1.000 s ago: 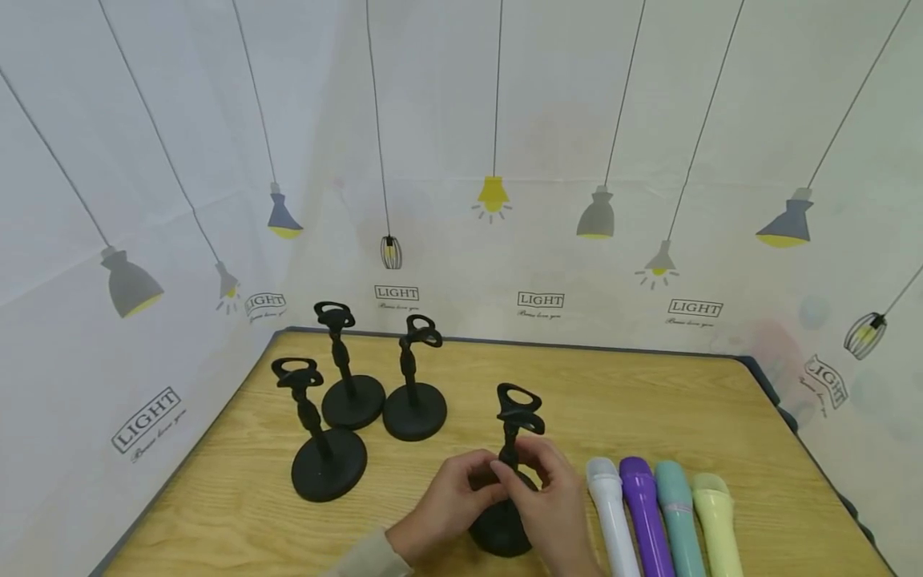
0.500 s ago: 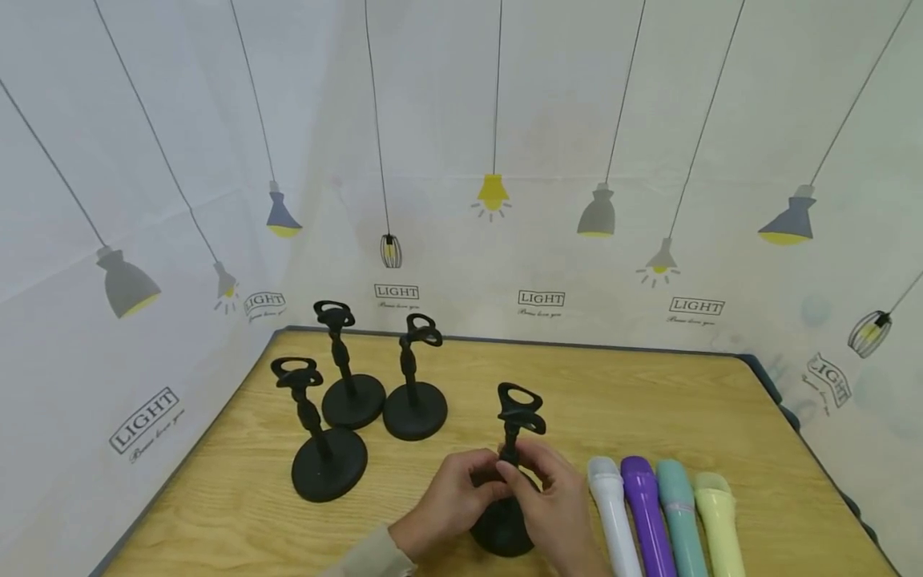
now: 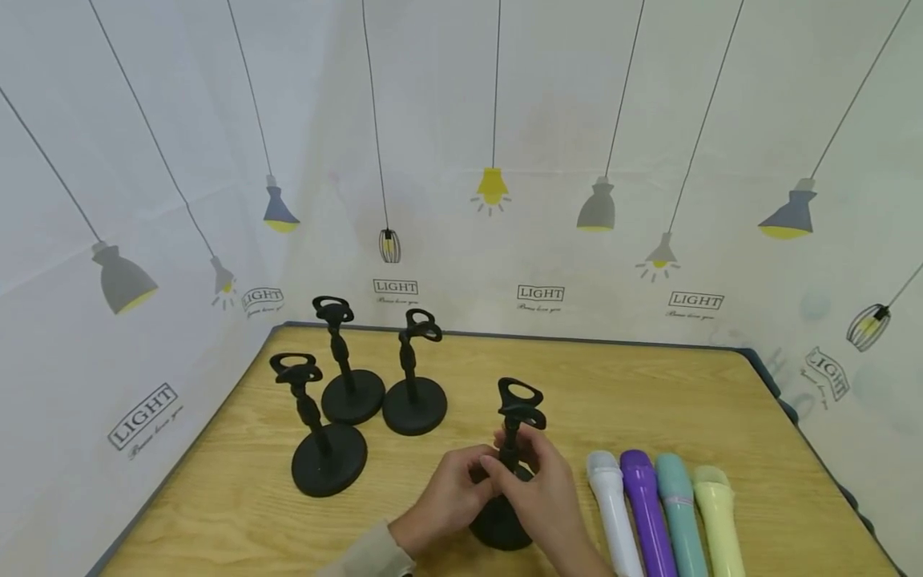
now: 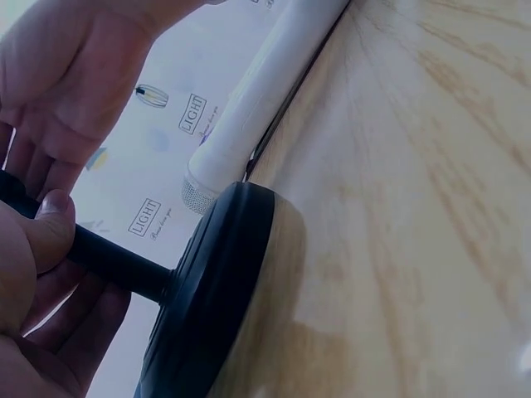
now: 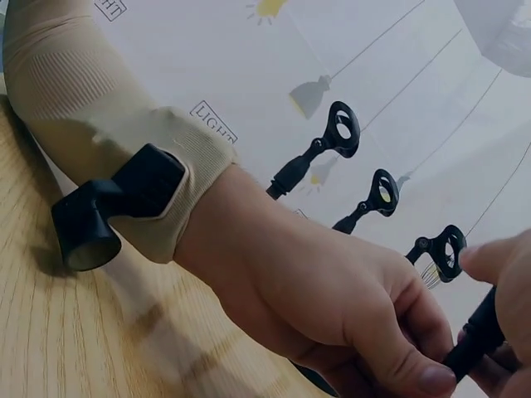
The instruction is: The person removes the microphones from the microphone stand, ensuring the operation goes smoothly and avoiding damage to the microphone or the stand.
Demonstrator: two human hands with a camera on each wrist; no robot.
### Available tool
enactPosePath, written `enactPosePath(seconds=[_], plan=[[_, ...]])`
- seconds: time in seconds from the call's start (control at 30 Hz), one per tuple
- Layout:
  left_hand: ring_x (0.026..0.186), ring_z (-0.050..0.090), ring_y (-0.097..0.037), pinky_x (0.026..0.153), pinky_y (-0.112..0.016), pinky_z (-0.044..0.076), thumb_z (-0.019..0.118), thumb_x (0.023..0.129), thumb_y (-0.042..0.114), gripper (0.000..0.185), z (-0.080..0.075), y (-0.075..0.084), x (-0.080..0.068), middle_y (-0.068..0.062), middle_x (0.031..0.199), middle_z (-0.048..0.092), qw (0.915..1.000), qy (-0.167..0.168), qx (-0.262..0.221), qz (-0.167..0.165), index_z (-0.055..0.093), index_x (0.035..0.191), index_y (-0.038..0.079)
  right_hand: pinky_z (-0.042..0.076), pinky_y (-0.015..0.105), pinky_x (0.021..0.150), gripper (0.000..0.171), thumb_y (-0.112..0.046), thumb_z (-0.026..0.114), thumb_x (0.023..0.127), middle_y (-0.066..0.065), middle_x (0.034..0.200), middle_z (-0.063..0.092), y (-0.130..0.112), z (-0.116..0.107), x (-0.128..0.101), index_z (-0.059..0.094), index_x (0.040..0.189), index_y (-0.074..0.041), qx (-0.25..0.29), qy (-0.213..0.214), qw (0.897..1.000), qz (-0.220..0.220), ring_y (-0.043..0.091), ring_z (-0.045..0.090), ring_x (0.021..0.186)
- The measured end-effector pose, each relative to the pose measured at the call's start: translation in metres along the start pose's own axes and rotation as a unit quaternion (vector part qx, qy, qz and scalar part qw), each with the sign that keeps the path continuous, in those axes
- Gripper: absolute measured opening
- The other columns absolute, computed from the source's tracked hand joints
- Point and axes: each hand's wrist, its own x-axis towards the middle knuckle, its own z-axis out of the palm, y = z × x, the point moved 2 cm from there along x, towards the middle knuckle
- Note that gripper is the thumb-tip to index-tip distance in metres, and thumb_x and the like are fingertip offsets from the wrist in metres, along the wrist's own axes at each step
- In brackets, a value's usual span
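A black tabletop microphone stand (image 3: pixel 497 526) stands upright near the front of the table, its round base down and its clip on top. Both hands are at its pole (image 4: pixel 116 264). My left hand (image 3: pixel 449 490) pinches the pole low, thumb against fingers, plainly so in the left wrist view. My right hand (image 3: pixel 546 498) grips it from the other side, slightly higher, with its thumb across the front. The fingers partly hide the pole. To the right lie a white microphone (image 3: pixel 613 509), a purple one (image 3: pixel 646 509), a teal one (image 3: pixel 679 509) and a pale yellow one (image 3: pixel 718 513).
Three more black microphone stands stand at the left: one in front (image 3: pixel 329 461), one behind it (image 3: pixel 353 397) and one to its right (image 3: pixel 415 407). The wood-grain table (image 3: pixel 613 385) meets a white backdrop (image 3: pixel 447 120) printed with lamps.
My right thumb and fingers have shifted slightly around the pole. The left hand keeps its place, and the stand stays where it was. The head view has tilted a little.
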Motion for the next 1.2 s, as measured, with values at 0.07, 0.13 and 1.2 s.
enactPosePath(seconds=[0.07, 0.13, 1.2], plan=[[0.098, 0.074, -0.004, 0.090, -0.021, 0.060, 0.076, 0.101, 0.008, 0.014, 0.001, 0.001, 0.000, -0.002, 0.108, 0.083, 1.0000, -0.001, -0.006, 0.006, 0.081, 0.112, 0.016, 0.059, 0.044, 0.106, 0.042, -0.017, 0.087, 0.093, 0.011, 0.121, 0.077, -0.001, 0.000, 0.000, 0.069, 0.130, -0.007, 0.007, 0.013, 1.000, 0.010, 0.022, 0.074, 0.116], [0.102, 0.076, -0.006, 0.091, -0.022, 0.061, 0.078, 0.100, 0.010, 0.015, 0.002, 0.001, 0.000, -0.003, 0.111, 0.083, 0.9998, -0.003, -0.014, 0.013, 0.081, 0.113, 0.016, 0.059, 0.041, 0.106, 0.040, -0.014, 0.087, 0.093, 0.013, 0.120, 0.077, -0.001, -0.001, -0.001, 0.070, 0.128, -0.006, 0.020, 0.021, 0.999, 0.017, 0.021, 0.073, 0.116], [0.108, 0.075, -0.009, 0.095, -0.022, 0.059, 0.079, 0.099, 0.015, 0.016, -0.013, 0.003, -0.009, -0.003, 0.116, 0.082, 1.0000, 0.007, -0.004, -0.004, 0.080, 0.115, 0.018, 0.063, 0.033, 0.098, 0.025, -0.007, 0.076, 0.100, 0.006, 0.124, 0.080, 0.007, -0.034, -0.001, 0.077, 0.125, -0.009, -0.077, -0.063, 0.988, -0.119, 0.023, 0.078, 0.111]])
